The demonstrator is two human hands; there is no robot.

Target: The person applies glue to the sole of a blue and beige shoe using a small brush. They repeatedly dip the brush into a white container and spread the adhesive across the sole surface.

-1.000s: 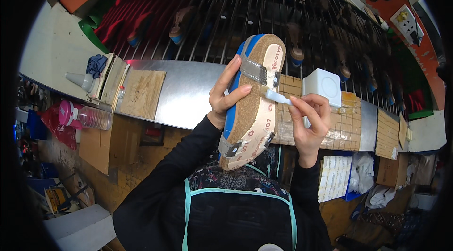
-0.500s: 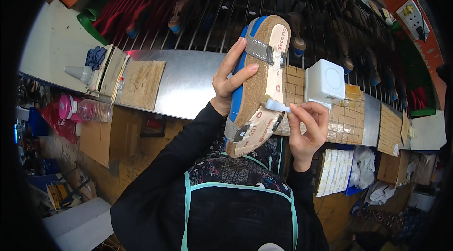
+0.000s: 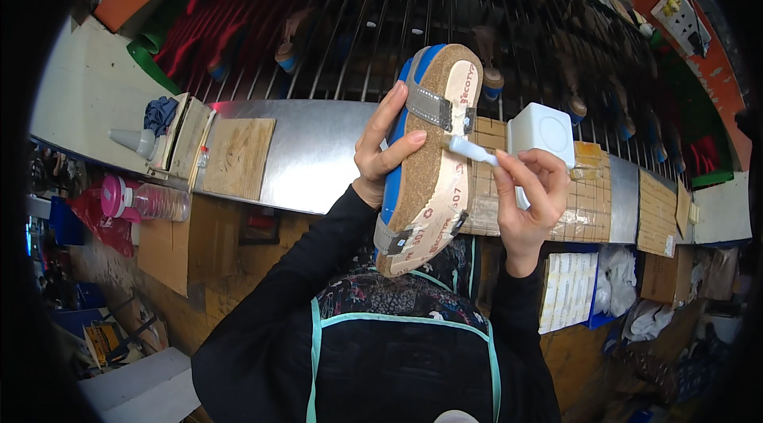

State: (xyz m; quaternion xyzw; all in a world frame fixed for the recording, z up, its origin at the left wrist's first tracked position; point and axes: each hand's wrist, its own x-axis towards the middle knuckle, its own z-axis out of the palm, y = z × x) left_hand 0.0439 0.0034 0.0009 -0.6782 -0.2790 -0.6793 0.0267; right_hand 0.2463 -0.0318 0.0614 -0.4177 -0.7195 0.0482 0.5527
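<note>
My left hand (image 3: 384,149) is wrapped round the far-left side of a shoe (image 3: 433,125) on a blue last, holding it upright with its underside toward me. The underside has a cork edge, a pale printed insole board and grey straps folded over it with dark ends. My right hand (image 3: 534,199) pinches the thin end of a small white brush (image 3: 474,151). The brush's tip meets the underside just below the upper strap. Close by on the right stands a white square plastic container (image 3: 542,135).
A metal work surface (image 3: 314,141) runs across, with a wooden board (image 3: 237,159) at left and a taped cardboard sheet (image 3: 580,220) at right. Beyond it, a rack of metal bars (image 3: 358,34) carries several shoes on lasts. A pink-lidded bottle (image 3: 155,202) is at far left.
The brush has moved up along the underside, from its middle toward the upper strap, and my right hand went with it. The shoe has shifted slightly down and left.
</note>
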